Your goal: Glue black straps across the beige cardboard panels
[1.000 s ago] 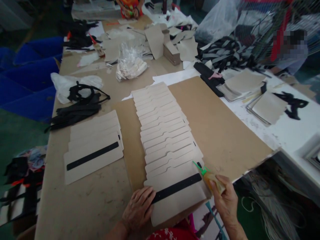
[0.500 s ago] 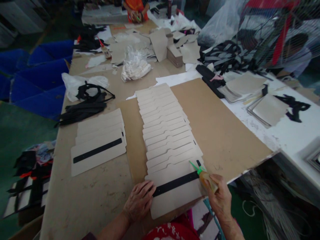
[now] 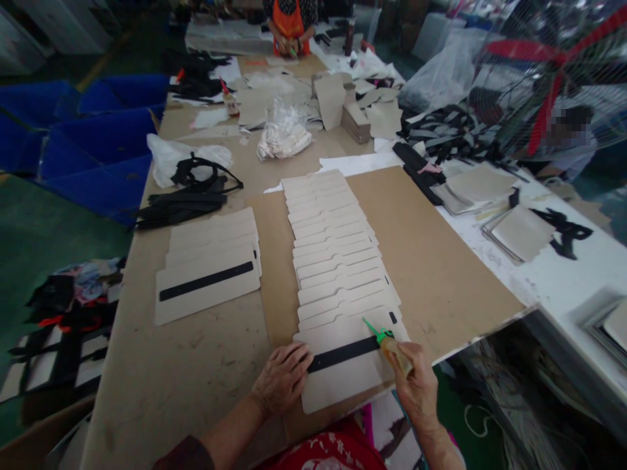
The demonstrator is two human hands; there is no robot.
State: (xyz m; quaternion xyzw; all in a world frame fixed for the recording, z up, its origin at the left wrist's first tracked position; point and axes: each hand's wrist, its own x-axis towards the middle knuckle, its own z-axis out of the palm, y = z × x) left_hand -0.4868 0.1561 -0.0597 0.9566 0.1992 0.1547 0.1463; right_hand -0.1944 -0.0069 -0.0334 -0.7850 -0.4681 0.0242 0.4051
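Note:
My right hand (image 3: 416,382) is wrapped round a squeeze glue bottle (image 3: 399,359) of amber liquid with a green nozzle. The nozzle tip points left, over the upper part of the front beige board (image 3: 343,385); whether it touches is unclear. A long black strip (image 3: 345,354) crosses this board, and a small black tab shows near its upper right corner. Flat on the board's left edge lies my left hand (image 3: 284,375), fingers stretched out and holding nothing. Behind the front board, a row of overlapping beige boards (image 3: 333,241) runs away from me.
Left of the row lies a smaller overlapping stack of boards (image 3: 208,294). Black straps (image 3: 181,202) and a clear plastic bag (image 3: 284,134) sit farther back. A co-worker in an orange apron (image 3: 289,26) stands at the far end. Blue bins (image 3: 102,150) stand left, a fan (image 3: 553,78) right.
The glue nozzle has moved left across the front board, away from the small black tab. My left hand keeps its place on the board's edge. The camera view has shifted slightly.

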